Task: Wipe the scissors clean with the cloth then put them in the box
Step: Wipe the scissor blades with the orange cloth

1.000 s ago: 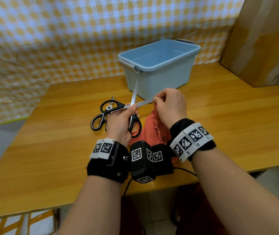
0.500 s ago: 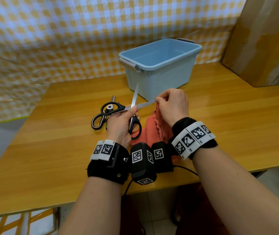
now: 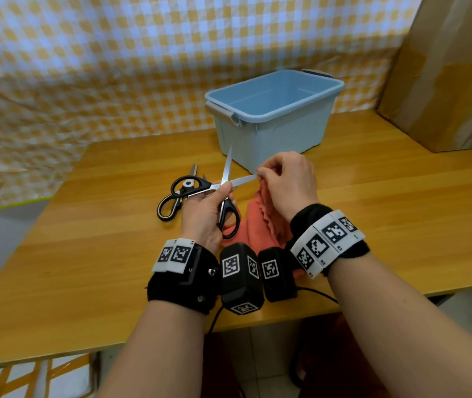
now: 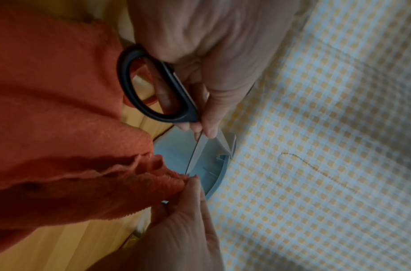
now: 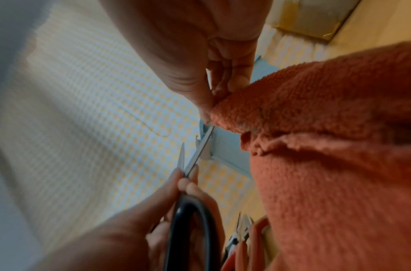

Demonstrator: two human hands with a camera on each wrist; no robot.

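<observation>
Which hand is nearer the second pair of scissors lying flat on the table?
Left. The left hand holds the open scissors right beside the spare scissors lying on the table. The right hand, pinching the orange cloth on a blade tip, sits farther off.

black-handled scissors (image 3: 224, 196) splayed, orange cloth (image 3: 260, 222), blue box (image 3: 275, 116)

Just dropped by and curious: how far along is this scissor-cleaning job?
Nothing looks finished yet: the blue box appears empty. In hand: the left hand holds open scissors near the pivot, while the right hand pinches the orange cloth around one blade's tip. Left: finish wiping, box them, then probably the second pair lying on the table.
</observation>
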